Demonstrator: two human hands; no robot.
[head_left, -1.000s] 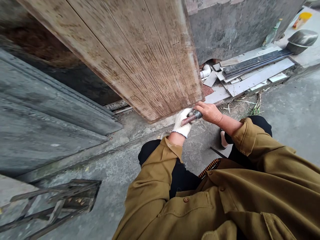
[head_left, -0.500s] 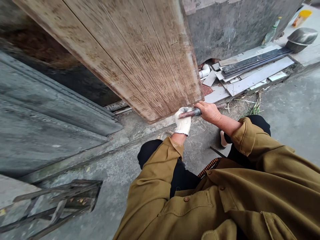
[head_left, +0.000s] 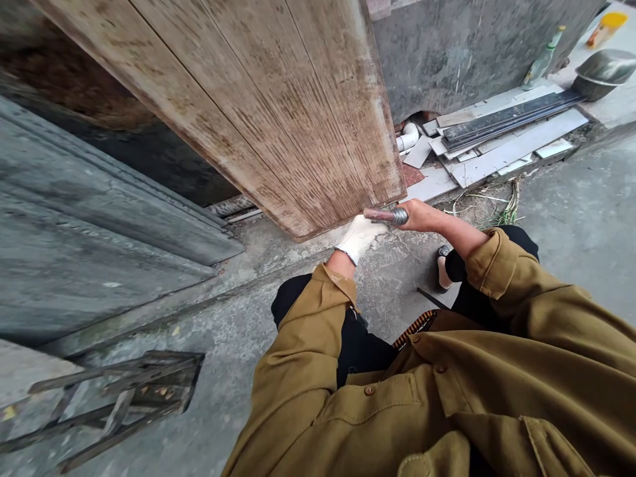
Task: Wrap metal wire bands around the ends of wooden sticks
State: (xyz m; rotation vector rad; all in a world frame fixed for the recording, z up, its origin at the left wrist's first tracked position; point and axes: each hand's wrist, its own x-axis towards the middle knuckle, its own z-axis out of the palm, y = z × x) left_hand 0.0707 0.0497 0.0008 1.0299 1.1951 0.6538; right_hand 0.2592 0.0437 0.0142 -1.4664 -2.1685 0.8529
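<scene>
My right hand (head_left: 417,216), bare, is closed around a brownish stick (head_left: 378,215) with thin metal wire (head_left: 399,216) coiled round it beside my fingers. The stick's blunt end points left, over the other hand. My left hand (head_left: 360,237) wears a white knitted glove. It sits just below and left of the stick's end, with its fingers bent together. What they pinch, if anything, is hidden. Right above both hands is the lower edge of a weathered wooden plank panel (head_left: 278,119), which leans up and away from me.
Stacked tile strips (head_left: 517,149) lie along the wall at right, near a white pipe (head_left: 408,136). Beyond them are a glass bottle (head_left: 544,59) and a metal basin (head_left: 603,71). Grey panels (head_left: 99,232) stand at left. A wooden ladder-like frame (head_left: 116,404) lies at lower left.
My right hand has shifted slightly right, and the stick has turned, its far end no longer showing. My gloved left hand has come away from around the stick and turned its fingers rightward.
</scene>
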